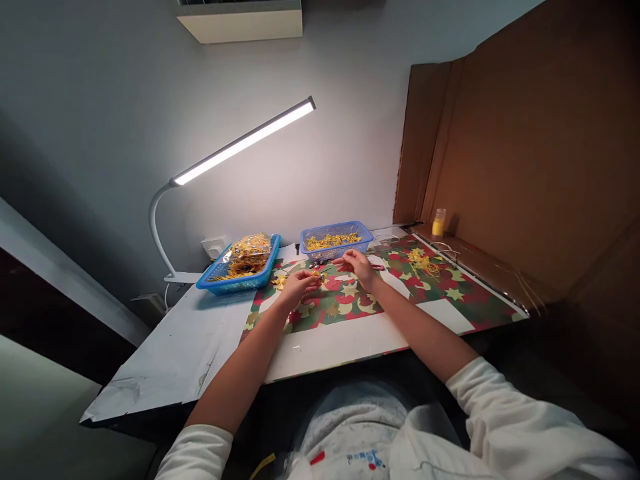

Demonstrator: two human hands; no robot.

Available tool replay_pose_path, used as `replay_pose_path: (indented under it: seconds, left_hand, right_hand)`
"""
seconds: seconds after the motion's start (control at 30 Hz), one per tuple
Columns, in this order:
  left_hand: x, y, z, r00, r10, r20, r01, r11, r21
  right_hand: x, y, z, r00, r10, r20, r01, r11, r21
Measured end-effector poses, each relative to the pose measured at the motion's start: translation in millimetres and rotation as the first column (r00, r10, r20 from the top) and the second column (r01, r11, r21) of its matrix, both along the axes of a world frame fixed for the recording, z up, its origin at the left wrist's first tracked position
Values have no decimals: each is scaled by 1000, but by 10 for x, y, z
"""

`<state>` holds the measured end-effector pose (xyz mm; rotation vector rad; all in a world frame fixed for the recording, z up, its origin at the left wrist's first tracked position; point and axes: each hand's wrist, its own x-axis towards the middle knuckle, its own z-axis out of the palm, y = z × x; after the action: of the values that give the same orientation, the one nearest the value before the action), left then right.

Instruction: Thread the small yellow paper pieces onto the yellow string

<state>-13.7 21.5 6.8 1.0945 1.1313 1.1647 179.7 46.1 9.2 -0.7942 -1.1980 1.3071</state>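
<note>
Down along the near edge of the surface, a plain white strip [340,343] lies crosswise; both bare forearms pass over it, with room between them. To its left, a flat pale grey covering [175,353] stretches to the left edge and near left corner, giving the left elbow space sideways. Beyond the strip spreads a red, green and cream sheet printed with stars and moons [333,311].

Over its middle, the left hand [299,288] has its fingertips drawn together on a small yellow piece [321,275]. Just left of that hand lie loose yellow pieces [279,282]. Slightly farther and to the right, the right hand [359,265] holds thumb and forefinger nearly together; whether something thin is between them I cannot tell.

Toward the far right corner sits a tangle of yellow strands [424,263]. A bright blue plastic basket [233,285], heaped with yellow pieces and clear plastic, limits reach toward the far left. At the far edge, a violet-blue mesh basket [330,254] of yellow pieces stands just beyond the hands. Past the right edge are a small clear bottle with yellow contents [439,225] and a tall brown cardboard wall [530,153]. A lit white bar lamp [245,142] slants above the far left.
</note>
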Motion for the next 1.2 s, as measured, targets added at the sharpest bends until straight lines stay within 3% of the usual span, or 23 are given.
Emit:
replay_pose_path:
  seconds: [0.1, 0.27, 0.5, 0.7, 0.83, 1.03, 1.2]
  left_hand:
    - [27, 9, -35, 999, 41, 24, -40, 999, -33]
    - [43, 2, -54, 999, 43, 23, -43, 999, -19]
    - [40, -16, -63, 997, -65, -34, 65, 998, 3]
    - [22, -3, -97, 994, -49, -94, 48, 999, -21]
    - [21, 18, -111, 997, -31, -77, 29, 999, -36]
    - [46, 26, -93, 1000, 1, -11, -1, 999, 44]
    - [81, -28, -40, 997, -32, 70, 34, 999, -19]
  right_hand:
    - [-173, -114, -70, 996, 94, 10, -94, 995, -27]
    - [-270, -142, -162, 995, 97, 12, -96, 993, -61]
    - [-289, -214, -157, 994, 96, 58, -95, 995, -12]
    - [-275, -284, -130, 984, 34, 173, -65, 982, 176]
    - [-247, -332, -96, 966, 2, 260, -62, 973, 221]
    - [-240, -358, -101, 934, -89, 345, -14, 959, 284]
    - [-272, -344, -152, 932, -132, 337, 19, 947, 320]
